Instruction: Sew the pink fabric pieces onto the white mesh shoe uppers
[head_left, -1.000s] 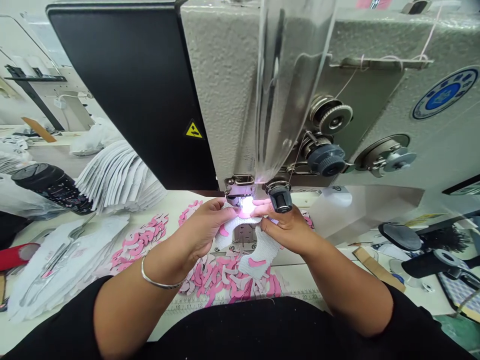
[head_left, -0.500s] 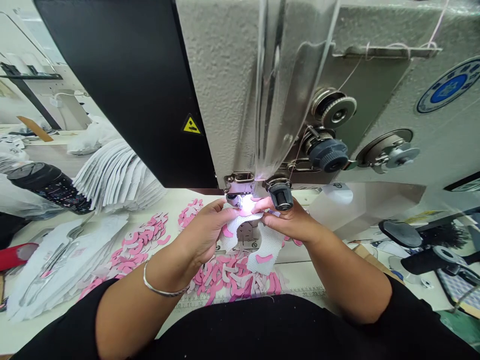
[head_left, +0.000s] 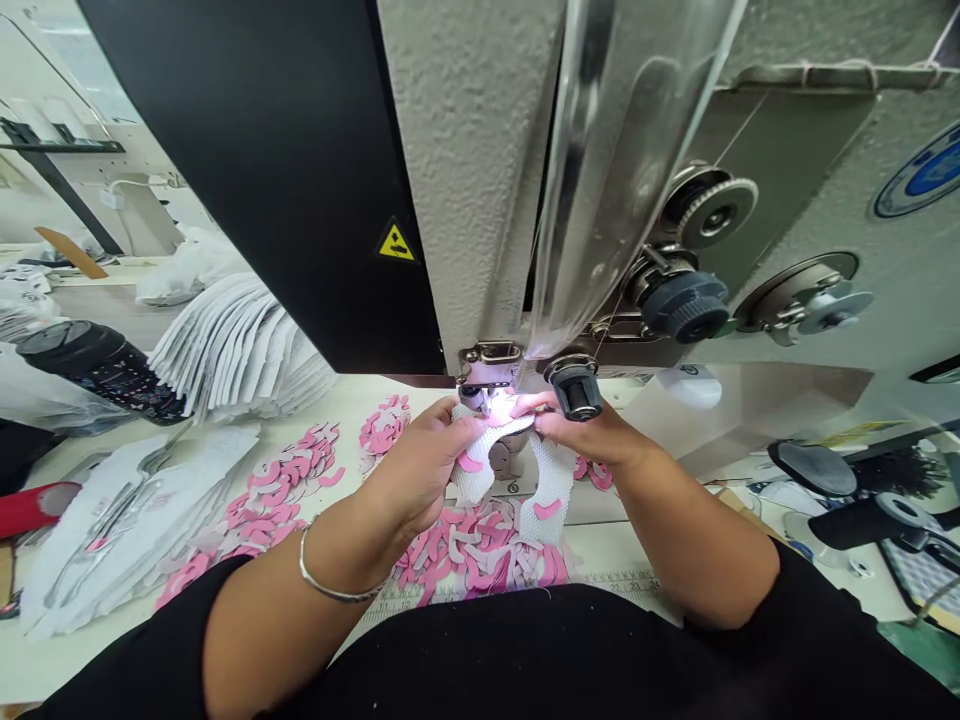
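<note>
Viewing from overhead, we find an industrial sewing machine head point(head_left: 480, 180) rising beyond both hands, a fanned stack of white cutouts point(head_left: 240, 350) off to the left, and loose pink crescents point(head_left: 480, 550) just below the hands. Our left hand point(head_left: 420, 465) and right hand point(head_left: 581, 425) each pinch a white mesh piece point(head_left: 551, 490) at the presser foot point(head_left: 484, 395). It looks light and soft, so we judge it best held flat near the edges, with fingertips spread, not bunched.
</note>
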